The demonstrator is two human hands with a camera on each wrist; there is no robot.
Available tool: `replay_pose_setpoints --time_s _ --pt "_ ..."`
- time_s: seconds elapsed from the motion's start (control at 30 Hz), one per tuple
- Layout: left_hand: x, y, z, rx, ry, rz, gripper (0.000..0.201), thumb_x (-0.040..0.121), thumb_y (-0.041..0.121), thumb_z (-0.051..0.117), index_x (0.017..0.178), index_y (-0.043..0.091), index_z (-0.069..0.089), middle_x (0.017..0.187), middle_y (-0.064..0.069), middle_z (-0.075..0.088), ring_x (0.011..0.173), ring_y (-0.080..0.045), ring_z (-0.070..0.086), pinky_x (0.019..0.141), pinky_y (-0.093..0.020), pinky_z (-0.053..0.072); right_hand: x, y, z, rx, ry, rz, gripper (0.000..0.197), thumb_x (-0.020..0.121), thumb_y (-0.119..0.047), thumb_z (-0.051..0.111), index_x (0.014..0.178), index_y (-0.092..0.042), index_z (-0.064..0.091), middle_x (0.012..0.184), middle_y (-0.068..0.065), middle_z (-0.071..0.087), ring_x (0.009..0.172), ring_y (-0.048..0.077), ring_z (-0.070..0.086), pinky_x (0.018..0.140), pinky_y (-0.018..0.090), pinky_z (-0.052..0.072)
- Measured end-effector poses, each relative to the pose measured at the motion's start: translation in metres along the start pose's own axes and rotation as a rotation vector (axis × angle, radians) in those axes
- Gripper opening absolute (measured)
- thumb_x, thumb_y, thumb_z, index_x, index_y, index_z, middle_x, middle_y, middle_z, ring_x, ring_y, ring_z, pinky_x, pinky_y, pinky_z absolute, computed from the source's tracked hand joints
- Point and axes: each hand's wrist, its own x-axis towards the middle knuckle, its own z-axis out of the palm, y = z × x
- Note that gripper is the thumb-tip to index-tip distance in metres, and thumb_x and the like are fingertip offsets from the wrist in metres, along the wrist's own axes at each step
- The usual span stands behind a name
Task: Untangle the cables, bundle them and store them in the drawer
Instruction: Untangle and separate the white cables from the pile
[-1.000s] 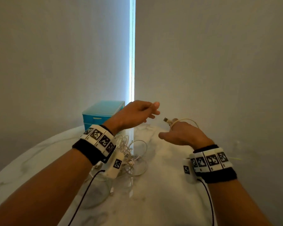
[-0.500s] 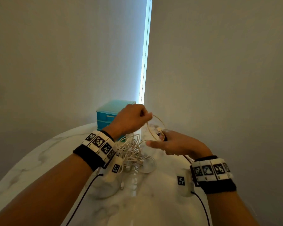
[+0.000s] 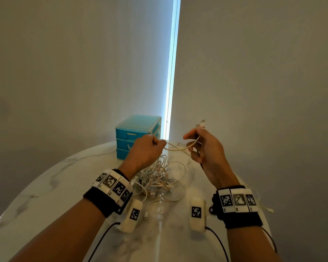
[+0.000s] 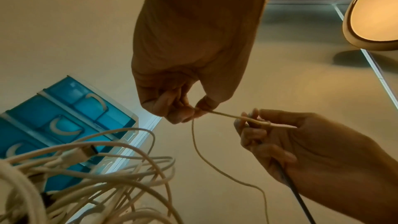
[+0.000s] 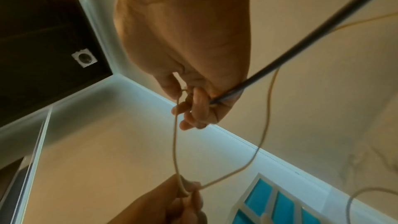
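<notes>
The round marble counter curves away at its left and right rims, with bare surface on the left side and in front of the wrists. At its far edge, close against the pale blinds, stands the blue drawer unit, its three drawers closed as far as the head view shows. The tangle of white cables lies heaped in the middle of the counter, just in front of the drawer unit and between the two forearms, with loops spilling toward the right.

Both hands are raised above the heap, well clear of the counter. The left hand is knuckles-up, its fingers curled, pinching a thin cream cable between thumb and fingertips. The right hand is turned palm inward a little higher, gripping the same cable near its plug end; the connector sticks up above the fingers. Between the hands a short stretch of cable sags slightly, and from the left hand's pinch it drops in a loose loop, probably back toward the heap, though its lower end is not clear. The right hand also holds a dark cable that runs back along the palm toward the wrist.
</notes>
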Motion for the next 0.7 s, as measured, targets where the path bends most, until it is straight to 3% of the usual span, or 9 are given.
replay_pose_setpoints --time_s 0.1,0.2,0.27,0.33,0.43,0.53,0.6,0.7 --pt "-0.003 -0.003 0.002 0.135 -0.187 -0.035 0.043 0.104 0.047 0.060 0.110 0.006 0.072 0.110 -0.009 0.076 0.099 -0.022 0.072 0.095 -0.045 0.061 0.005 0.006 0.009 -0.266 0.018 -0.136 0.036 0.116 -0.028 0.039 0.105 -0.012 0.069 0.099 0.003 0.077 0.079 0.014 0.064 0.057 0.022 0.047" --pt "-0.006 0.012 -0.004 -0.020 -0.039 0.073 0.044 0.105 0.061 0.050 0.128 0.024 0.057 0.122 0.008 0.065 0.108 -0.012 0.066 0.098 -0.040 0.058 0.004 0.021 0.014 -0.456 -0.111 -0.209 0.035 0.117 -0.026 0.041 0.105 -0.017 0.072 0.093 0.004 0.077 0.087 0.014 0.072 0.072 0.018 0.051" --pt "-0.004 0.025 -0.008 -0.152 0.064 0.128 0.055 0.101 0.075 0.040 0.126 0.030 0.060 0.116 0.013 0.070 0.103 -0.008 0.070 0.096 -0.037 0.059 0.001 0.029 0.016 -0.540 -0.214 -0.232 0.033 0.116 -0.022 0.042 0.107 -0.014 0.072 0.089 0.007 0.074 0.083 0.014 0.073 0.075 0.016 0.052" --pt "-0.001 0.032 -0.011 -0.128 0.069 0.152 0.063 0.094 0.084 0.038 0.119 0.034 0.067 0.104 0.018 0.073 0.097 -0.003 0.070 0.093 -0.029 0.055 0.000 0.031 0.017 -0.585 -0.273 -0.232 0.029 0.116 -0.019 0.042 0.109 -0.012 0.069 0.084 0.004 0.068 0.074 0.013 0.070 0.073 0.017 0.054" --pt "0.004 0.033 -0.013 -0.021 0.066 0.217 0.054 0.097 0.076 0.050 0.111 0.031 0.077 0.102 0.016 0.076 0.094 -0.001 0.070 0.095 -0.029 0.056 -0.001 0.029 0.017 -0.678 -0.292 -0.263 0.020 0.116 -0.020 0.043 0.114 -0.021 0.062 0.083 -0.001 0.063 0.067 0.009 0.063 0.068 0.024 0.058" --pt "0.009 0.030 -0.013 -0.135 0.067 0.246 0.036 0.100 0.060 0.061 0.110 0.030 0.078 0.100 0.014 0.078 0.093 -0.004 0.074 0.094 -0.032 0.060 -0.003 0.027 0.016 -0.774 -0.282 -0.333 0.017 0.116 -0.029 0.041 0.126 -0.027 0.055 0.090 -0.001 0.064 0.069 0.010 0.059 0.069 0.035 0.057" --pt "0.010 0.032 -0.013 -0.202 0.055 0.244 0.033 0.101 0.056 0.063 0.114 0.030 0.077 0.101 0.012 0.079 0.093 -0.008 0.075 0.090 -0.032 0.061 -0.004 0.024 0.017 -0.809 -0.274 -0.362 0.020 0.116 -0.031 0.039 0.132 -0.027 0.051 0.090 0.002 0.065 0.065 0.007 0.054 0.066 0.032 0.051" --pt "0.008 0.036 -0.014 -0.326 0.015 0.216 0.031 0.102 0.048 0.064 0.116 0.023 0.078 0.098 0.006 0.080 0.088 -0.009 0.074 0.078 -0.023 0.060 -0.009 0.019 0.021 -0.809 -0.297 -0.342 0.015 0.116 -0.036 0.038 0.130 -0.032 0.036 0.075 0.001 0.060 0.051 0.004 0.050 0.055 0.026 0.046"
